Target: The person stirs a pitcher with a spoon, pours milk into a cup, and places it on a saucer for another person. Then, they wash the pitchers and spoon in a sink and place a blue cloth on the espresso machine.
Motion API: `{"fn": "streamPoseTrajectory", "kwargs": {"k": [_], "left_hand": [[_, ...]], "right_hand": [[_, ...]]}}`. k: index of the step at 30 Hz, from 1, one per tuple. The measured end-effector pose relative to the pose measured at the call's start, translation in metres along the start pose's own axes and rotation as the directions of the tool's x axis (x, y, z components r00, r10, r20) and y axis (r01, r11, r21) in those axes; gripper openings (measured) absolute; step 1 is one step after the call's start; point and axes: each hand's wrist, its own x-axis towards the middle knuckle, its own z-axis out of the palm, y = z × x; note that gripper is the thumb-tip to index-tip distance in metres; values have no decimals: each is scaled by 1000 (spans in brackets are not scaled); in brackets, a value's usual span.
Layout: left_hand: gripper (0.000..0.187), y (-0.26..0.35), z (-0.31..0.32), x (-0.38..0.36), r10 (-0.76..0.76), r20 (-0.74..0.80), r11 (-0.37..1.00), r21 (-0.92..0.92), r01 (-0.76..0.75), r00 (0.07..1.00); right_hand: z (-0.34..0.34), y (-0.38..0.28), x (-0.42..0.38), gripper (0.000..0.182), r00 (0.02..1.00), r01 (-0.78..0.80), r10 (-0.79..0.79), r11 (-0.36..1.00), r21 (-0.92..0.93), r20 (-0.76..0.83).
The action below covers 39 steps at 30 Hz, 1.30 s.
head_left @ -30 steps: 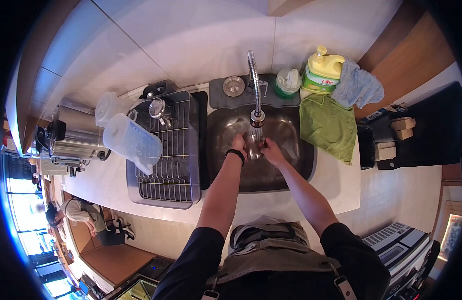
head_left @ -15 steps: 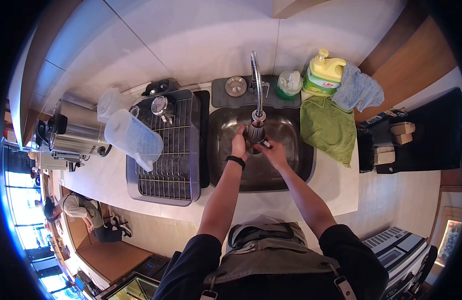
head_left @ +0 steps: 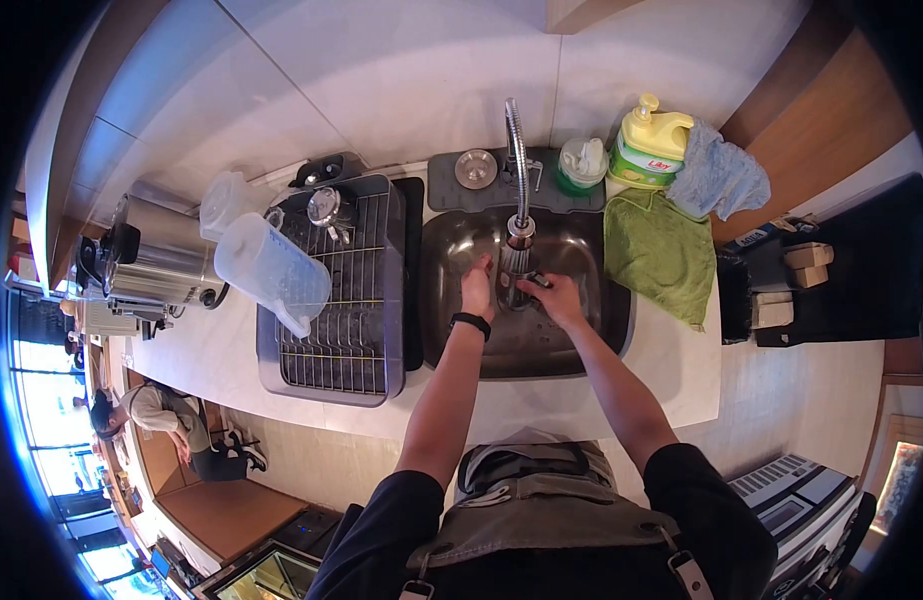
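Note:
Under the faucet (head_left: 521, 230), in the steel sink (head_left: 447, 340), my right hand (head_left: 554, 299) grips a small metal vessel with a handle (head_left: 519, 292). Its exact kind is hard to make out, as the spray head and my fingers cover part of it. Water seems to run onto it. My left hand (head_left: 478, 289), with a black band at the wrist, is to the left of the vessel. Its fingers point up toward the faucet, loosely extended, and a small gap separates them from the vessel.
Left of the sink stands a dish rack (head_left: 392, 330) with a plastic measuring jug (head_left: 272, 270) and a metal pitcher (head_left: 327, 208). On the right are a green cloth (head_left: 662, 250), a yellow soap bottle (head_left: 650, 145) and a blue cloth (head_left: 722, 175). Another person (head_left: 172, 420) is far left.
My left hand has drawn away from the vessel, to the left. My right hand still holds the vessel, now turned slightly beneath the faucet. The view has shifted a little.

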Motion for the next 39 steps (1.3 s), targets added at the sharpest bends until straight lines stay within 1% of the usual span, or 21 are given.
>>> {"fn": "streamPoseTrajectory", "kwargs": {"k": [1,4,8,11,13,14,15,16,17,19,20,22,23,25,26,28,30,32,35,38,39], "left_hand": [[41,4,5,-4,-5,-4,1000,-7,5,1000],[42,2,0,1,-89,164,994,74,78,983],[40,9,15,-16,-106,106,948,310,69,989],[44,15,19,-8,-99,162,928,371,32,982],[48,19,19,-7,-137,224,926,376,44,965],[48,19,19,-8,-165,257,952,294,86,952],[47,20,18,-9,-190,291,969,212,130,938],[47,20,17,-8,-207,328,976,129,174,922],[46,13,12,-2,-164,359,984,130,124,919],[44,-16,-7,29,-66,422,992,126,14,904],[42,-23,-17,40,-79,313,986,162,28,946],[40,-25,-28,46,-93,82,972,225,72,992],[40,-29,-29,49,-124,73,988,102,117,990],[42,-19,-13,32,-191,70,969,-146,199,979],[45,-8,-6,26,-327,-45,944,30,329,944],[48,7,7,10,-387,82,912,-114,394,919],[51,8,17,11,-406,137,894,-148,424,904],[54,-13,9,29,-406,99,906,-83,414,908],[57,-17,12,21,-432,88,900,-15,435,898],[51,-32,10,20,-417,82,889,-171,425,905],[52,-44,-1,29,-412,77,890,-181,419,908]], "right_hand": [[5,-6,-3,44,1000,-6,7,1000,-9,8],[0,-22,-5,42,998,-43,44,998,-35,34],[4,-19,-12,42,997,-22,24,999,-34,70],[16,48,1,50,993,117,-120,973,199,4],[-5,54,12,57,990,-131,141,936,326,-8],[-10,56,16,60,962,-252,273,886,390,2],[-14,49,19,63,903,-430,347,734,526,254],[-21,39,24,66,795,-602,346,539,588,498],[-24,28,27,68,650,-756,272,323,569,710],[-10,29,43,70,723,-679,235,409,609,649],[-2,30,49,71,756,-639,215,445,627,618],[13,21,58,67,853,-502,310,707,498,419],[19,17,62,65,893,-434,330,810,394,305],[38,32,83,64,970,-97,73,991,96,232],[49,42,90,64,972,84,-67,994,-67,227],[70,55,80,60,930,352,-323,920,-172,177],[69,55,71,57,907,384,-369,923,-38,202],[48,29,51,52,916,119,-234,935,335,326],[26,51,41,48,984,-101,19,885,454,180],[44,95,45,42,925,-362,371,803,474,78],[53,108,49,40,899,-418,413,707,571,148]]}}
